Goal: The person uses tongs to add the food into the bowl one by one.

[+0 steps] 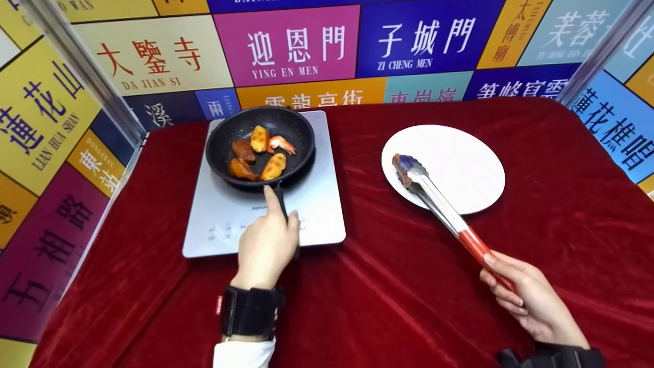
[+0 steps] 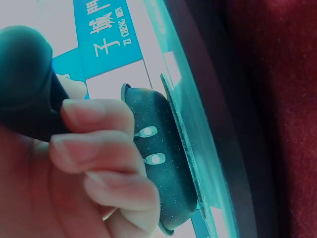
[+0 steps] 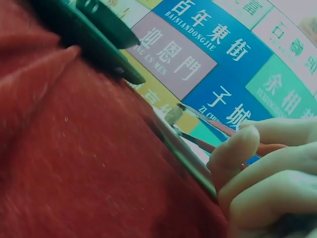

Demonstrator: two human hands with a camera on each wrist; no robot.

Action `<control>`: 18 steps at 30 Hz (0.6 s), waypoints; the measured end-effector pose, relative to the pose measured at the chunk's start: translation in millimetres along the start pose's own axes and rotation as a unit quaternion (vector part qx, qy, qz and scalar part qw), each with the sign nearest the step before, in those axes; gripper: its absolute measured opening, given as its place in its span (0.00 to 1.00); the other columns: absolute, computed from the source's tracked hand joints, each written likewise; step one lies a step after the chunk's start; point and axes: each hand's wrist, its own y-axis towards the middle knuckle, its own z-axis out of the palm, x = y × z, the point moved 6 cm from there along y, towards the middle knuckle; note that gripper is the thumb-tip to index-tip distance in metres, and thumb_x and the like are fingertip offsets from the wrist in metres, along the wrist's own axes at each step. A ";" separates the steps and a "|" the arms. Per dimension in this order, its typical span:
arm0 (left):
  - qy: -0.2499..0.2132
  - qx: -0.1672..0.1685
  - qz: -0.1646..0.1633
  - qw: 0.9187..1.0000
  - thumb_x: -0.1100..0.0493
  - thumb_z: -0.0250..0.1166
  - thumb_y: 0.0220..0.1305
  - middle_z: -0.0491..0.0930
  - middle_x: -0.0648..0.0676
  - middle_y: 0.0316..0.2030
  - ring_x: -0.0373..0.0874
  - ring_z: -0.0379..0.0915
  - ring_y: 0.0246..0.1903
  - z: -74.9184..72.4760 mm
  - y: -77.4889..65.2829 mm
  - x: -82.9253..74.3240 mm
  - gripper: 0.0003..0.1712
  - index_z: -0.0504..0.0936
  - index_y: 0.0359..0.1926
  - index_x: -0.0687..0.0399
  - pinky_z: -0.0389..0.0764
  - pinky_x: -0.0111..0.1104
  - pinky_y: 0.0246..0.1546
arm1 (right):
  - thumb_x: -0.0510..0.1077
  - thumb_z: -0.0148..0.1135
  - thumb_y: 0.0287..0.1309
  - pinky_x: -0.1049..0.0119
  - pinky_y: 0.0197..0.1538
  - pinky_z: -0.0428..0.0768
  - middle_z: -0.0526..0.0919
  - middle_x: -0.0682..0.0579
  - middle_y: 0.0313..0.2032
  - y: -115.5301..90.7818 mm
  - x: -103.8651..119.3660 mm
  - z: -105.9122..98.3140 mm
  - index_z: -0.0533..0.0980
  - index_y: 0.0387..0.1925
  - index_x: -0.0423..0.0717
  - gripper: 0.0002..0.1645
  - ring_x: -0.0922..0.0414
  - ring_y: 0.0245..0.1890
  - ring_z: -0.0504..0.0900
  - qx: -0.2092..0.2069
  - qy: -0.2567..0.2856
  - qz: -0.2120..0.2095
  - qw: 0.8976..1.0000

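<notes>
My left hand [image 1: 268,245] grips the black handle [image 2: 25,84] of a frying pan [image 1: 301,158], its index finger stretched along the top. In the pan lie a shrimp [image 1: 282,144], a brown piece of meat [image 1: 243,151] and several yellow-orange pieces of food [image 1: 274,167]. On the right, my right hand [image 1: 531,294] holds metal tongs [image 1: 444,204] by their red grip. The tongs' tips pinch a brown piece of food [image 1: 400,171] over the left part of a white plate [image 1: 470,168]. The right wrist view shows the fingers [image 3: 267,193] curled at the red tong arms.
The pan sits on a silver induction cooktop [image 1: 322,220] at the left. Dark red velvet cloth [image 1: 368,286] covers the table. Colourful panels with Chinese lettering [image 1: 296,46] stand behind and at both sides, joined by metal posts [image 1: 92,71].
</notes>
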 end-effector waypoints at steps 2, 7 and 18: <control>-0.002 -0.001 -0.001 1.000 0.45 0.45 0.65 0.69 0.52 0.12 0.46 0.65 0.11 -0.8 -0.3 0.9 0.41 0.41 0.68 0.62 0.64 0.37 0.12 | 0.38 0.33 0.68 0.71 0.08 0.43 0.71 0.50 0.24 2.2 -2.2 2.1 0.64 0.46 0.31 0.15 0.62 0.09 0.45 0.031 0.052 0.001 0.998; -0.004 0.003 -0.004 1.000 0.45 0.45 0.64 0.70 0.52 0.13 0.46 0.66 0.12 -1.5 -0.4 1.5 0.41 0.40 0.68 0.61 0.65 0.38 0.12 | 0.38 0.27 0.69 0.73 0.08 0.48 0.71 0.49 0.25 4.7 -7.9 6.1 0.64 0.45 0.32 0.18 0.63 0.10 0.44 0.078 0.129 0.006 0.989; -0.006 -0.003 0.003 1.000 0.44 0.45 0.64 0.70 0.52 0.12 0.46 0.66 0.12 -2.3 -0.6 0.4 0.41 0.41 0.68 0.62 0.65 0.37 0.12 | 0.39 0.28 0.69 0.74 0.08 0.47 0.72 0.49 0.24 5.8 -12.3 14.2 0.64 0.46 0.31 0.19 0.64 0.09 0.47 0.071 0.120 -0.001 0.990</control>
